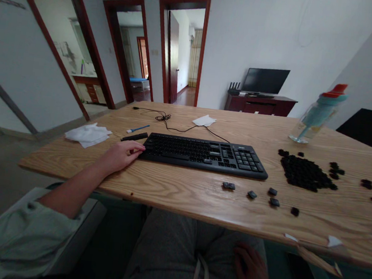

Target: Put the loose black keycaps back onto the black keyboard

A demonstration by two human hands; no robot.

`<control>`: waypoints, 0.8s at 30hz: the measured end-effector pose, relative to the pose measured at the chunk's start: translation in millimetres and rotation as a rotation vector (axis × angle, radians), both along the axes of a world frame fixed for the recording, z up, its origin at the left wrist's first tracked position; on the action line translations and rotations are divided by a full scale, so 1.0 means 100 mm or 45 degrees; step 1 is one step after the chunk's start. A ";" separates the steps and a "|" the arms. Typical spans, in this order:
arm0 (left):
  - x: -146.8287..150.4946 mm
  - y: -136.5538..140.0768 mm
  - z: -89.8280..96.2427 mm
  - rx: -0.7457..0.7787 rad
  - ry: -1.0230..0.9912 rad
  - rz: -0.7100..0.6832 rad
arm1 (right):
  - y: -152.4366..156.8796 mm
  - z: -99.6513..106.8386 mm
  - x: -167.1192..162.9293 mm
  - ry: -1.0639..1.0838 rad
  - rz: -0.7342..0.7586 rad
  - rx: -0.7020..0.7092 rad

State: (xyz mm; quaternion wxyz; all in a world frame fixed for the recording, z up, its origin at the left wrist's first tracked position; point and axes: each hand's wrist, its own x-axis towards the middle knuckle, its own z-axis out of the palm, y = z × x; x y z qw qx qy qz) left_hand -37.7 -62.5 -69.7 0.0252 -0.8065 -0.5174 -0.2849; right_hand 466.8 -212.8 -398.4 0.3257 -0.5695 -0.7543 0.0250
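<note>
A black keyboard (184, 157) lies on the wooden table, with several key caps absent from parts of it. My left hand (124, 155) is at its left end, with thumb and fingers closed on the corner. Below the table edge, my right hand (253, 272) rests on my right thigh, fingers apart and loosely bent, holding nothing. To the right of the keyboard is a pile of black key caps (306, 172). A few loose key caps (274, 202) lie in front of it. Behind my left hand are a black stick-like tool (134, 137) and a small blue brush (138, 128).
White tissues (87, 134) lie at the table's left, another tissue (204, 120) at the back. The keyboard's cable (163, 117) is bundled behind it. A clear bottle with a red lid (316, 114) stands back right. The front right table edge has peeling edging (318, 260).
</note>
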 end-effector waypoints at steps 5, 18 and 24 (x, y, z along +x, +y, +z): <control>-0.01 0.02 0.01 0.034 0.073 -0.064 | 0.00 0.00 0.00 -0.001 0.002 0.023; 0.01 -0.02 0.04 0.089 0.316 -0.080 | -0.01 0.03 -0.01 0.039 0.002 -0.007; 0.10 -0.11 0.10 0.108 0.541 -0.014 | 0.00 0.02 -0.01 0.018 -0.014 -0.047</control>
